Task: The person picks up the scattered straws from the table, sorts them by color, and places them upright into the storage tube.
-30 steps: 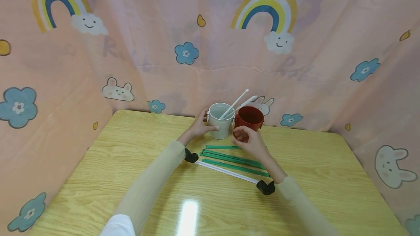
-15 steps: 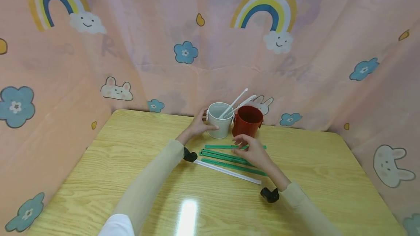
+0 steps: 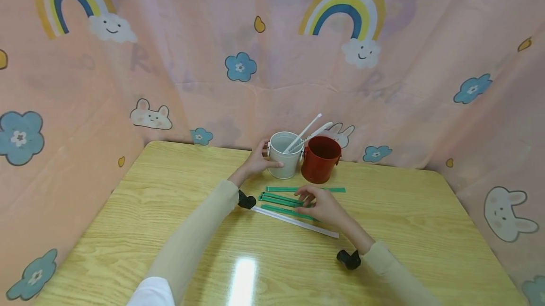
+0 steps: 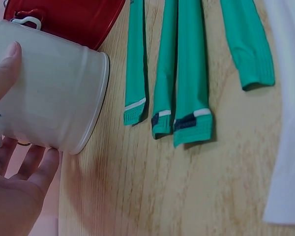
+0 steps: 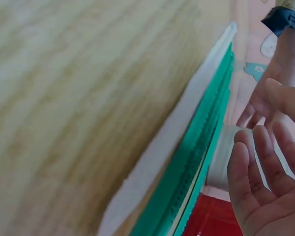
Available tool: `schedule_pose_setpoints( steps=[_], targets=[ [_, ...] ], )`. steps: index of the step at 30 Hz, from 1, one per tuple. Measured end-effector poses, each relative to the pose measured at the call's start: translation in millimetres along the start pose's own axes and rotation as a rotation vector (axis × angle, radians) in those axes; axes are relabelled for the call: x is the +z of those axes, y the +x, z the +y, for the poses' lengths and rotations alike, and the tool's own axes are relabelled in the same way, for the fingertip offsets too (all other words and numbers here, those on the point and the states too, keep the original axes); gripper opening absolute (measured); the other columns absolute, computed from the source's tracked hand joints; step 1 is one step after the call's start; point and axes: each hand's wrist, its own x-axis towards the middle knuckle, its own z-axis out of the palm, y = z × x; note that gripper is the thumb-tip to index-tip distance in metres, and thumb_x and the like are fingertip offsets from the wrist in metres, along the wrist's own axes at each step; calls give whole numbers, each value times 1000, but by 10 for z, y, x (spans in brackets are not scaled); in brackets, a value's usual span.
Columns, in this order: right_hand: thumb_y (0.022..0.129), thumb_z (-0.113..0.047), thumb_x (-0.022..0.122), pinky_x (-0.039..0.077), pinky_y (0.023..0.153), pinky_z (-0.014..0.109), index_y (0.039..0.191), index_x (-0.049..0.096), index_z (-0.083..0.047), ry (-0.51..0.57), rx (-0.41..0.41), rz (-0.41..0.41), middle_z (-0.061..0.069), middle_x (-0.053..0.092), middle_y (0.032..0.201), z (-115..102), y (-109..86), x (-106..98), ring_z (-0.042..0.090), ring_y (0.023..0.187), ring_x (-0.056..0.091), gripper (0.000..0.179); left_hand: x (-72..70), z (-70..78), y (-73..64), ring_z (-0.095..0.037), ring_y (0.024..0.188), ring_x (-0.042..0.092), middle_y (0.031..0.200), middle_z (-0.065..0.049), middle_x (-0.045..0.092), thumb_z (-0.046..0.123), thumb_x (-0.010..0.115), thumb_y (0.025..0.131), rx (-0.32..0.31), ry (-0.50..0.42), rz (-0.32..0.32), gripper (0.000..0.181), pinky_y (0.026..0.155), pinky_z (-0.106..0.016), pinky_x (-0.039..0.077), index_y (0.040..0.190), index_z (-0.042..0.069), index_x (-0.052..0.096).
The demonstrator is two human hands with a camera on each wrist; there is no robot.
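My left hand (image 3: 257,161) grips a small white bucket (image 3: 283,167), thumb across its front and fingers round the far side. Two thin white sticks (image 3: 305,130) lean out of its mouth. My right hand (image 3: 321,205) is over the middle of several slim green sleeves (image 3: 276,198) lying on the table. In the right wrist view, that hand's fingers (image 5: 269,162) are loosely bent, with nothing between them and the thumb. The green sleeves (image 4: 191,73) have crimped ends, like wrapped straws. A longer white sleeve (image 3: 294,222) lies in front of them.
A dark red bucket (image 3: 317,170) stands right beside the white one, on its right. Behind both hangs a pink patterned curtain (image 3: 204,98) at the far edge of the wooden table (image 3: 179,192). Black camera mounts (image 3: 349,259) sit at my wrists.
My right hand has come down and toward me, from in front of the red bucket to over the green sleeves. The left hand has kept its hold on the white bucket.
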Motion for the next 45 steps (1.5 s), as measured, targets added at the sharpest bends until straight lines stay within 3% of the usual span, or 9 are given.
schedule_pose_setpoints(
  steps=[10,19,28,36,45],
  targets=[
    [80,-16,78,52,64,19,110,65,-6,2,-48,-33,5,68,90,-2,-40,106,9,75,61,34,-6,-11,-14,-34,128,43,143,-16,38,6,77,79,-11,-18,4,83,106,-47,41,146,9,28],
    [81,-22,78,51,65,18,108,65,-11,-63,-21,-73,-1,65,87,-43,-79,178,6,72,58,32,-8,-8,-19,-34,128,43,143,-17,38,6,77,79,-20,-13,4,84,106,-47,41,146,9,27],
    [80,-17,78,49,64,18,105,66,-13,-156,-39,-77,-4,65,86,-87,-98,244,6,72,56,27,-9,0,-6,-36,127,44,142,-18,37,4,75,80,18,-8,-11,81,106,-48,41,145,7,28],
    [80,-9,77,51,67,19,106,67,-12,-194,-57,-98,-3,65,87,-57,-104,196,7,75,58,28,-9,-7,20,-36,128,43,144,-18,37,5,76,80,20,1,-8,81,107,-49,40,145,7,28],
    [79,-7,77,48,66,20,104,66,-14,-274,-46,-178,-5,63,83,-46,-125,78,8,76,56,28,-10,-38,33,-37,128,43,143,-18,38,5,77,79,29,3,-9,81,107,-49,39,144,7,29]
  ],
)
